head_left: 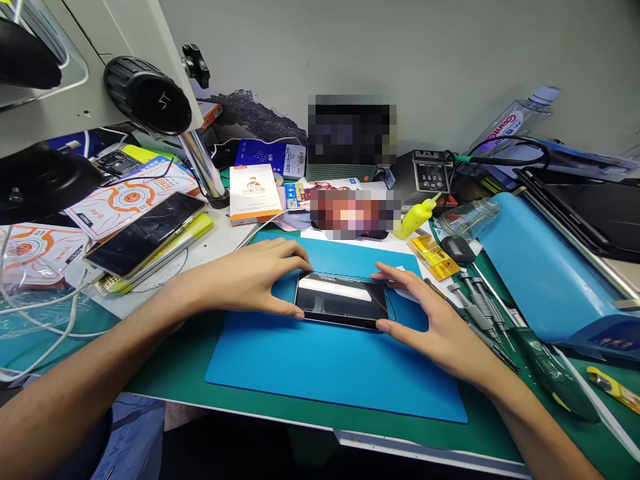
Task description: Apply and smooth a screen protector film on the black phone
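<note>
Mounted nearest the camera, upper left, white equipment is seen, fitted with black knobs, with a metal post below it. Both forearms are stretched over the tabletop's near edge. Hands are kept apart, one at each end of a black-screened phone. The phone is laid flat on a blue mat, toward the mat's far half; the mat is placed mid-tabletop, close to the near edge. By the left hand, the phone's left end is spanned, thumb set at its near left corner, fingers at the far left one. By the right hand, the right end is spanned likewise, thumb at the near right corner, fingers raised by the far one. Whether the phone is gripped by either hand cannot be told. A thin dark outline is seen past its right end; unclear what.

Along the tabletop's left side, another phone is rested on a yellow item, with printed boxes behind. Toward the far edge, a white box and a yellow squeeze bottle are placed. On the right side, screwdrivers are laid beside a blue container; a yellow cutter is left near the right edge.
</note>
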The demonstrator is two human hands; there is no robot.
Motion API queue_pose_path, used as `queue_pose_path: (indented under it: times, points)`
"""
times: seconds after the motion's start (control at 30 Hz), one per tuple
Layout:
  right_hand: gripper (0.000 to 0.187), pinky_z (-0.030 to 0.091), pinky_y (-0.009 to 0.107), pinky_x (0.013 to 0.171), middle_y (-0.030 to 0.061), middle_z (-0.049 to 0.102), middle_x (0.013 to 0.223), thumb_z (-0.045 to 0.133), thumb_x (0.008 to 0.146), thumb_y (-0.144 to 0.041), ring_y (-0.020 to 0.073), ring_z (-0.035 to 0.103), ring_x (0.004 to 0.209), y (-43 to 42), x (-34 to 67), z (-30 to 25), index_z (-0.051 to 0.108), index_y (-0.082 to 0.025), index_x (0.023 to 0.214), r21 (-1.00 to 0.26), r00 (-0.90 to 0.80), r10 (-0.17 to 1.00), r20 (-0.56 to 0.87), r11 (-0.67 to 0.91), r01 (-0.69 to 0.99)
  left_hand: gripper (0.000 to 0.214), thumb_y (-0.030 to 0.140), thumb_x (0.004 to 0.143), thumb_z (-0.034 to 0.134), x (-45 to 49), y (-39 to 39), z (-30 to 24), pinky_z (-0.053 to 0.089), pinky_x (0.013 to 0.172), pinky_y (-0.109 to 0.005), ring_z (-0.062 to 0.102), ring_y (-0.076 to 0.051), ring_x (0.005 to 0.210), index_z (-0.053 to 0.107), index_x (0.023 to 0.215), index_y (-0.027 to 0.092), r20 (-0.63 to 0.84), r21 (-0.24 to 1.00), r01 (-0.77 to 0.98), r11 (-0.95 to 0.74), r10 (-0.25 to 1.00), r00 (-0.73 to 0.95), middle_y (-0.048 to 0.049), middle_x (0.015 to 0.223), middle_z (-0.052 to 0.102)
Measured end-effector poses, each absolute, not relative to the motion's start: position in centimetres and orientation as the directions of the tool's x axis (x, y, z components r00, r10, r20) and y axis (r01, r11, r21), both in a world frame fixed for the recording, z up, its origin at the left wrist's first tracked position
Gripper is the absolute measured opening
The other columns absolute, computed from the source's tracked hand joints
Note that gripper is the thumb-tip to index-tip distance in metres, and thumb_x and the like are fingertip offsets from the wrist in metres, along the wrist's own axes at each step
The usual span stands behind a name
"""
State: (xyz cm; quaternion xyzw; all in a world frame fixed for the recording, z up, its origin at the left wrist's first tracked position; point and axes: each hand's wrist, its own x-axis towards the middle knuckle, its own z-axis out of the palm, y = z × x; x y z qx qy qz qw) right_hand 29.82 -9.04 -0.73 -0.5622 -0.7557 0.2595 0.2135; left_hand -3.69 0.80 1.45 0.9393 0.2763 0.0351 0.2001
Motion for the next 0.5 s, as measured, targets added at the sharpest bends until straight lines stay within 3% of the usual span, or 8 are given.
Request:
queue_pose_path:
  times: [0.2, 0.5]
  points:
    - [0.074, 0.039, 0.061, 0.123, 0.0054, 0.059, 0.152, 0.068, 0.095, -0.058, 0.036, 0.05, 0.146, -9.18, 29.75, -0.72, 0.038, -0.04, 0.16, -0.614, -0.283, 0.959, 0.01, 0.229, 0.755, 0.068, 0.069, 0.089, 0.069, -3.76, 0.87, 1.35, 0.042, 0.113, -0.039, 0.056, -0.03, 0.134, 0.059, 0.14, 0.025, -0.05, 0.382, 0.505, -0.774, 0.528, 0.848, -0.0079, 0.148, 0.057]
    - [0.076, 0.039, 0.057, 0.124, 0.0024, 0.057, 0.154, 0.066, 0.095, -0.062, 0.0351, 0.044, 0.15, -9.04, 29.68, -0.32, 0.034, -0.042, 0.161, -0.61, -0.282, 0.957, -0.061, 0.188, 0.77, 0.068, 0.07, 0.089, 0.067, -3.84, 0.73, 1.4, 0.042, 0.113, -0.041, 0.056, -0.03, 0.133, 0.059, 0.139, 0.024, -0.068, 0.349, 0.515, -0.783, 0.526, 0.847, -0.0078, 0.148, 0.056]
